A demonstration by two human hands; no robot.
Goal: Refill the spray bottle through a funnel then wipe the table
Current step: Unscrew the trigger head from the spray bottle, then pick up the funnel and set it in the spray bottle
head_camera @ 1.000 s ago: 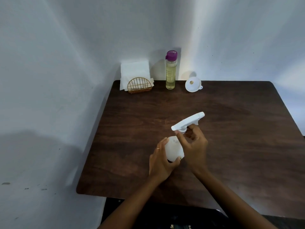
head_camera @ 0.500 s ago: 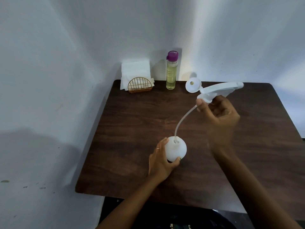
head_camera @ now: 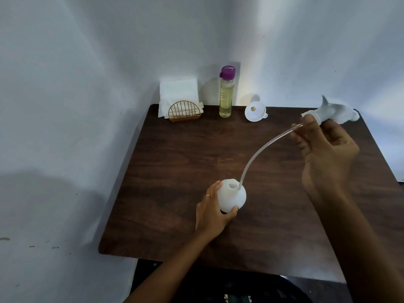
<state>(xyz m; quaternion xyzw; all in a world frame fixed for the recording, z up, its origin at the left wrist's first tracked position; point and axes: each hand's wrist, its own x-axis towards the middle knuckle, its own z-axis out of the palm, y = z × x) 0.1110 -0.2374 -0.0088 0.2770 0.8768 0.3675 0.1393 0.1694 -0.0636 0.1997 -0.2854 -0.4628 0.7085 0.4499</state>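
Observation:
The white round spray bottle (head_camera: 231,196) stands near the middle of the dark wooden table (head_camera: 175,162), its neck uncapped. My left hand (head_camera: 211,212) grips its left side. My right hand (head_camera: 325,152) holds the white spray head (head_camera: 332,113) up at the far right. Its clear dip tube (head_camera: 260,150) curves down, with the tip just outside the bottle's neck. A white funnel (head_camera: 254,111) lies on its side at the back of the table. Left of the funnel stands a clear refill bottle (head_camera: 226,92) with yellowish liquid and a purple cap.
A gold wire holder (head_camera: 184,111) with white napkins (head_camera: 178,91) stands at the back left corner. White walls close in behind and to the left of the table. The table's front edge is near my body.
My right hand unscrewed the spray head and lifted it up and to the right, drawing the dip tube out of the bottle. The left hand stayed on the bottle.

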